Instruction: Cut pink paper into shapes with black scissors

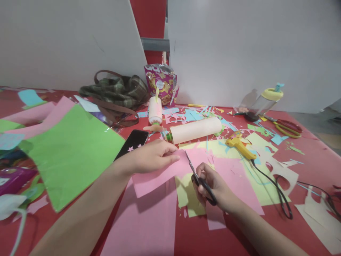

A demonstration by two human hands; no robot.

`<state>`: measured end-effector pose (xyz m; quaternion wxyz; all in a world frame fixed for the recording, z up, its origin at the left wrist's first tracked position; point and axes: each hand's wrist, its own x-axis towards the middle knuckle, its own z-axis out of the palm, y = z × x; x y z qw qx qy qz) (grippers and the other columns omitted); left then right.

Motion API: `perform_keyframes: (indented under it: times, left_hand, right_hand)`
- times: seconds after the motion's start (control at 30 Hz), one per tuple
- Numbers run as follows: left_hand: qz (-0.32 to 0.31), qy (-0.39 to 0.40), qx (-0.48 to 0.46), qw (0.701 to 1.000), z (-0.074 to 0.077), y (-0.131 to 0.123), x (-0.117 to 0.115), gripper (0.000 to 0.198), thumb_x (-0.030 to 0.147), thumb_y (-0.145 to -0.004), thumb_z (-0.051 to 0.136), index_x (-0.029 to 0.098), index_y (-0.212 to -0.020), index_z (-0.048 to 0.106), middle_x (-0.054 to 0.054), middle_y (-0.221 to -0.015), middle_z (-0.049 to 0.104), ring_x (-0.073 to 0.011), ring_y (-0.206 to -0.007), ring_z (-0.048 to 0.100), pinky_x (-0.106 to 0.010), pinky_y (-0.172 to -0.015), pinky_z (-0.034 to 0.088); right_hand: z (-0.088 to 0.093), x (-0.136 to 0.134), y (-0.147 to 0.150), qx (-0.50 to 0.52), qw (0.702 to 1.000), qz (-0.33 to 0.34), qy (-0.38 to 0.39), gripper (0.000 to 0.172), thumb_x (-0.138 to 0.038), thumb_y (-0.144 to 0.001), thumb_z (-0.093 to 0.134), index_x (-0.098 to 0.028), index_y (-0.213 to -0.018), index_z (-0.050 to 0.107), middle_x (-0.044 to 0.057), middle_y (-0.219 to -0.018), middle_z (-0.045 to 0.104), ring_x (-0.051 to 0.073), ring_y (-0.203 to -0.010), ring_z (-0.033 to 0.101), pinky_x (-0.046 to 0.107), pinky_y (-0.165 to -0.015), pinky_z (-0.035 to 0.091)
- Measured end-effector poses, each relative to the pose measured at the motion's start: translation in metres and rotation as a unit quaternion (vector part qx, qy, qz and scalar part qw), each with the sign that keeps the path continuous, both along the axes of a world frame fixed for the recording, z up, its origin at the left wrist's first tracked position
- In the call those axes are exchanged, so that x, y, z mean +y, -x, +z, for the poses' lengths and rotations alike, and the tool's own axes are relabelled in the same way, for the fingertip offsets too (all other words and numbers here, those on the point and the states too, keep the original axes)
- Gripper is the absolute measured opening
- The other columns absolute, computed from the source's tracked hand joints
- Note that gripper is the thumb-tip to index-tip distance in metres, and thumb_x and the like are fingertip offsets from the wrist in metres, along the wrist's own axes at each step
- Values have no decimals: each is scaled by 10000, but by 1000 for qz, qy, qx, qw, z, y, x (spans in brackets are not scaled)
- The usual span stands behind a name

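Observation:
In the middle of the head view my left hand (151,155) lies over a pink sheet of paper (151,179), pinching it between thumb and fingers. My right hand (213,186) grips a pair of scissors (193,168) by the black handles. The blades point up and away from me, at the sheet's right part just beyond my left fingertips. I cannot tell whether the blades are parted. Beneath the held sheet lies a larger pink sheet (149,227). Yellow paper (195,202) shows under my right hand.
A white paper-wrapped bottle (197,129) lies beyond my hands, near a phone (135,140) and an upright wrapped bottle (155,109). Right stand a yellow glue gun (241,147) with its cord, pliers (287,128) and a clear bottle (263,103). Green paper (71,153) covers the left.

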<state>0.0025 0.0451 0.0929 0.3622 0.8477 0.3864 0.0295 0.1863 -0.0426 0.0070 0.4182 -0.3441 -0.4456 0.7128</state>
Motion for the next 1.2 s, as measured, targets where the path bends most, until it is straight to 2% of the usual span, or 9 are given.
perform_keyframes:
  times: [0.4,0.57,0.67,0.77,0.87,1.0,1.2]
  left_hand:
    - [-14,3,-5,1000,-4,1,3,325,339,-769,370,174,-514,254,55,-494,241,-67,-441,243,-218,-426,200]
    - [-8,3,-13,1000,-6,0,3,317,348,-753,389,173,-516,270,54,-502,253,-65,-443,247,-209,-421,201]
    - [-19,0,-14,1000,-6,-2,2,305,335,-752,389,170,-515,288,55,-498,265,-63,-439,256,-207,-420,199]
    - [-38,-3,-14,999,-9,-6,0,281,311,-755,383,167,-525,310,55,-498,281,-64,-444,269,-203,-425,206]
    - [-73,-16,-14,997,-16,-12,-4,264,287,-767,366,164,-537,330,50,-509,316,-67,-458,289,-205,-434,213]
    - [-122,-19,-11,992,-25,-22,-12,256,244,-767,372,163,-530,320,51,-492,309,-66,-447,291,-209,-434,211]
    - [-146,-40,-2,988,-31,-29,-16,258,215,-779,364,159,-529,335,48,-483,360,-74,-473,358,-212,-461,228]
  right_hand:
    - [1,2,1,-30,999,-30,4,324,-302,-670,623,-216,-734,317,-114,-491,419,29,-290,392,127,-288,274]
    - [0,3,0,-35,998,-54,2,339,-343,-662,624,-219,-735,317,-118,-476,396,38,-285,379,140,-298,240]
    - [-2,4,0,-9,996,-88,-24,372,-414,-646,620,-225,-746,315,-91,-543,425,51,-362,410,174,-368,292]
    - [-2,5,0,20,992,-106,-67,396,-469,-630,609,-226,-759,324,-48,-648,462,79,-503,451,228,-508,360]
    - [0,5,1,25,989,-130,-66,364,-353,-635,649,-234,-769,332,-50,-671,456,84,-564,444,233,-571,364]
    - [2,4,2,-3,982,-183,-44,366,-140,-604,658,-240,-756,341,-65,-682,453,71,-571,422,188,-525,340]
    - [5,3,5,-38,979,-197,-25,376,-50,-564,632,-236,-743,359,-104,-569,377,46,-469,337,148,-435,270]
